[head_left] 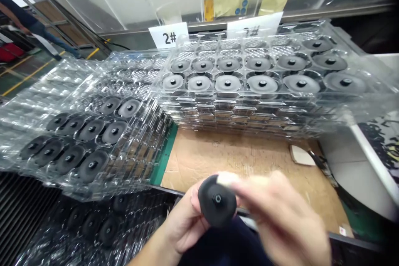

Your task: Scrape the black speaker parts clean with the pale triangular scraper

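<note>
My left hand [187, 218] grips a black rubber-like disc [215, 212] by its edge, in front of my body. The disc is tilted so its face and the small raised hub at its centre show. My right hand [283, 216] is blurred by motion at the disc's right side. Its fingertips overlap the disc's upper right rim, and whether they pinch it I cannot tell. Below both hands, dark clothing is partly visible. Similar discs sit in the pockets of a clear plastic tray [218, 94] beyond the hands and of another clear tray [123, 149] to the left.
Clear trays are stacked at the back and left. A cardboard sheet [218, 149] covers the bench, with a dark-handled tool [322, 164] at its right. A white bin [352, 162] stands at right. Lower left lies another tray of discs [90, 226]. A person [37, 29] is at far left.
</note>
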### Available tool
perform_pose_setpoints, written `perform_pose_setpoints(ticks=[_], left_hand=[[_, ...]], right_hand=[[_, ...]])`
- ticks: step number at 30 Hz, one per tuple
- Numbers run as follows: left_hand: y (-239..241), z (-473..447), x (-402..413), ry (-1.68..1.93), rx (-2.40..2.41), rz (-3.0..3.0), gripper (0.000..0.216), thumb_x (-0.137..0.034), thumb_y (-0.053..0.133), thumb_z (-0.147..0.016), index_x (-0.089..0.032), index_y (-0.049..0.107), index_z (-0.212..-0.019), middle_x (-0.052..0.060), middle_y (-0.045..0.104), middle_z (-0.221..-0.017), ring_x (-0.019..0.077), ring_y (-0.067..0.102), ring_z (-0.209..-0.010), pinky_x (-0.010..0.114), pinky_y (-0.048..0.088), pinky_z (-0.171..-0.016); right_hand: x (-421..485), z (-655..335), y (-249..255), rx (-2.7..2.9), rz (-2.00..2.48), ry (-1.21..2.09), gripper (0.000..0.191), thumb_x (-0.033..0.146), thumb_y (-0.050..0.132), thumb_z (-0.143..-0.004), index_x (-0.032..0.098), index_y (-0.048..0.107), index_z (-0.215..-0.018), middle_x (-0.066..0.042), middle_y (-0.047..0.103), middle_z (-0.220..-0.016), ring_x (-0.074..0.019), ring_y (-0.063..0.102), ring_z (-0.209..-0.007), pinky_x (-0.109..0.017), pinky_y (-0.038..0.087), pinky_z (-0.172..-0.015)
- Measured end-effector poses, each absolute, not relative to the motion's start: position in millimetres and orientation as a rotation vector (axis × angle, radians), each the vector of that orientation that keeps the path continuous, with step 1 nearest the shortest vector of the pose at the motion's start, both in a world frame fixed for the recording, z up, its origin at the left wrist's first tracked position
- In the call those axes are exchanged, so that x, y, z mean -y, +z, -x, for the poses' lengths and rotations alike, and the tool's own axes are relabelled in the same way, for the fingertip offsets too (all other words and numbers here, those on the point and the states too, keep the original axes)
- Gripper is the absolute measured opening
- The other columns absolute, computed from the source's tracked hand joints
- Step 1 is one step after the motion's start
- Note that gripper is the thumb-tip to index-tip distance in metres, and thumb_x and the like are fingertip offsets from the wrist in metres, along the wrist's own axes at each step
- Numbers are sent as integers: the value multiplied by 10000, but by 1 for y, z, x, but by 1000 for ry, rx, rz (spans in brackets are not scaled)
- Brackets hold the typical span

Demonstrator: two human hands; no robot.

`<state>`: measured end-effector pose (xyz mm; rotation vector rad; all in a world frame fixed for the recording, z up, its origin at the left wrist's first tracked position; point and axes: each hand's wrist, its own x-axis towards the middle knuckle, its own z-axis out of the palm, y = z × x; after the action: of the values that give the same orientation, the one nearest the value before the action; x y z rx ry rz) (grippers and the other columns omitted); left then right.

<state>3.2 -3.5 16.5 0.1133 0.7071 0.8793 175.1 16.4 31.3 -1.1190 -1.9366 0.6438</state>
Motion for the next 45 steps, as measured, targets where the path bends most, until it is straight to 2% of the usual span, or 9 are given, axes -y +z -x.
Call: perform_pose_setpoints(ticks=[6, 12, 16, 19, 26, 31, 36, 39, 45], left_hand=[[7, -2, 5, 1056, -830, -179, 452, -280, 744, -612, -230, 628, -1046, 15, 664, -1017, 145, 575, -930, 187, 433, -784], [11, -8, 1, 1045, -826, -307, 517, -379, 768, -545, -197, 643, -1013, 27, 664, -973, 187, 555, -971, 231, 410, -857], [13, -7, -2, 1057, -831, -287, 481, -325, 779, -548, -210, 649, -996, 18, 666, -939, 177, 568, -933, 246, 412, -851], [11, -5, -4, 1047, -783, -261, 511, -353, 788, -516, -207, 649, -985, 20, 667, -925, 171, 584, -891, 239, 440, -801], [6, 7, -2, 1135, -809, -191, 590, -362, 781, -520, -253, 607, -1073, 53, 638, -1126, 234, 602, -984, 304, 430, -904], [6, 9, -2, 1124, -762, -192, 538, -340, 754, -574, -233, 609, -1081, 56, 632, -1145, 240, 593, -1014, 302, 429, -921], [14, -2, -1, 1131, -780, -213, 497, -296, 755, -589, -246, 619, -1065, 36, 652, -1097, 211, 608, -968, 281, 439, -893], [15, -6, 1, 1133, -844, -202, 431, -298, 689, -678, -242, 601, -1097, 42, 661, -1056, 193, 589, -983, 278, 423, -900], [9, 2, 3, 1192, -820, -232, 435, -202, 724, -634, -296, 617, -1045, -1, 645, -1086, 194, 597, -979, 282, 460, -857]], right_hand=[[-23, -148, 40, 2071, 1254, 572, 293, 118, 448, -841, 221, 621, -1053, -21, 640, -758, -153, 541, -652, -294, 354, -605], [-28, -147, 39, 1984, 1067, 673, 322, 92, 436, -859, 211, 578, -1122, -16, 655, -930, -131, 573, -781, -279, 367, -677], [-29, -143, 47, 2019, 1144, 557, 278, 120, 466, -853, 193, 618, -1075, -25, 664, -809, -141, 548, -665, -292, 353, -616], [-37, -142, 45, 1989, 924, 646, 294, 124, 455, -866, 219, 600, -1104, -14, 677, -907, -132, 584, -741, -282, 392, -665], [-35, -169, -28, 1852, 1380, 936, 244, 253, 448, -886, 270, 619, -1060, -26, 666, -990, -169, 613, -876, -299, 474, -755], [-12, -170, -73, 1891, 1404, 967, 211, 263, 484, -855, 230, 674, -942, -33, 694, -817, -186, 632, -721, -318, 510, -655], [-21, -163, -11, 1712, 1500, 873, 242, 253, 481, -869, 242, 601, -1079, -39, 660, -1001, -146, 623, -739, -235, 507, -588], [-20, -147, 35, 1723, 1257, 721, 306, 166, 516, -836, 229, 563, -1131, -36, 646, -1044, -158, 611, -846, -248, 501, -687], [-12, -130, 54, 2006, 977, 930, 253, 97, 493, -810, 199, 607, -1012, -8, 662, -789, -122, 589, -667, -238, 475, -641]])
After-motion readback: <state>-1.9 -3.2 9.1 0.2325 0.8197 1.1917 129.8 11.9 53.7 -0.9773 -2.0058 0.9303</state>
